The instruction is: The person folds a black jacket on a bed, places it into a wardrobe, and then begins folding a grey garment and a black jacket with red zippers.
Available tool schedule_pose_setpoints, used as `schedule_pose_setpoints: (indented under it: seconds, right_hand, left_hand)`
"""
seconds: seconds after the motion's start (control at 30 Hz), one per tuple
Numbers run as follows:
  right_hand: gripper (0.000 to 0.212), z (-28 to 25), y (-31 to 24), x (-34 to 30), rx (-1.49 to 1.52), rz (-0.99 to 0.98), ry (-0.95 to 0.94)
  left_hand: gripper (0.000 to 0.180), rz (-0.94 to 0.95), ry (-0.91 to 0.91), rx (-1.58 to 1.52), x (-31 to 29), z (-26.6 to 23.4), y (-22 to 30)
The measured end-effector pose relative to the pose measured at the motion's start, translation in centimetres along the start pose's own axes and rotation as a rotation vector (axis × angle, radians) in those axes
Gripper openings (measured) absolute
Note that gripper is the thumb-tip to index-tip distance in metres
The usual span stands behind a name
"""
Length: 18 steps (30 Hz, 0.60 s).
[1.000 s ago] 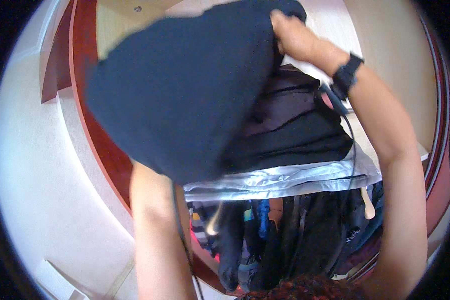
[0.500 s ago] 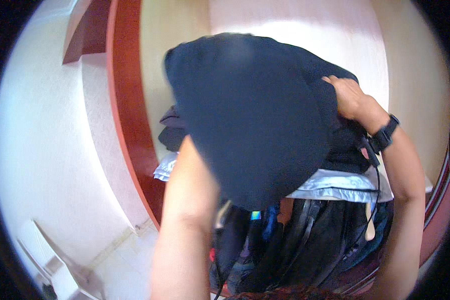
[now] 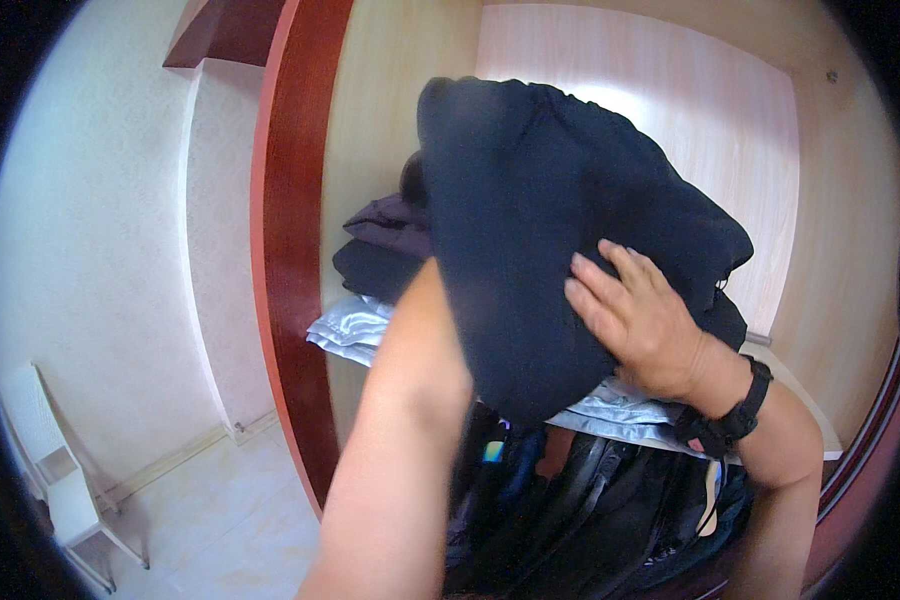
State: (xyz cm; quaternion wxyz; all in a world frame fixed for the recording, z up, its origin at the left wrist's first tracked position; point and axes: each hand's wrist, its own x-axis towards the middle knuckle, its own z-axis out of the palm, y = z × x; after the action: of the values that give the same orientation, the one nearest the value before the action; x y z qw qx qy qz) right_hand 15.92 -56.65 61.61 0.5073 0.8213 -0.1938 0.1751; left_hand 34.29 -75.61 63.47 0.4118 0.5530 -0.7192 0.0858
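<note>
A black garment [image 3: 530,230] with a gathered, elastic-looking upper edge hangs in front of me at a wardrobe shelf. Its cloth drapes over my left forearm [image 3: 410,400], which reaches up underneath. My left hand is hidden behind the cloth, so its fingers do not show. My right hand [image 3: 645,325] lies on the garment's front at the right, fingers stretched out and slightly spread; a black band circles that wrist. Behind the garment, a folded dark purple piece [image 3: 388,224] rests on a black folded one [image 3: 375,268], above a silvery satin cloth [image 3: 350,325].
The wardrobe's red-brown side frame [image 3: 295,250] rises at the left, and its pale wood back panel [image 3: 730,140] is behind. Dark clothes [image 3: 590,500] hang below the shelf. A white chair [image 3: 70,500] stands on the tiled floor at far left.
My right hand has moved from the garment's right edge down and inward, onto its front, and its fingers now lie flat. The view has shifted, showing more of the shelf's right side.
</note>
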Motion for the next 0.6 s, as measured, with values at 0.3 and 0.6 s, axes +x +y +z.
schedule_pose_setpoints:
  seconds: [0.3, 0.6]
  right_hand:
    - [0.031, -0.3, 9.9, 6.0, 1.066, 1.117, 0.183]
    - [0.03, 2.0, 24.4, 2.3, 1.327, 0.803, 0.713]
  left_hand:
    - [0.052, 0.067, 0.079, 0.1, -2.1, -5.5, -3.9]
    - [0.051, -0.04, 0.124, -0.066, -3.6, -3.2, -5.7]
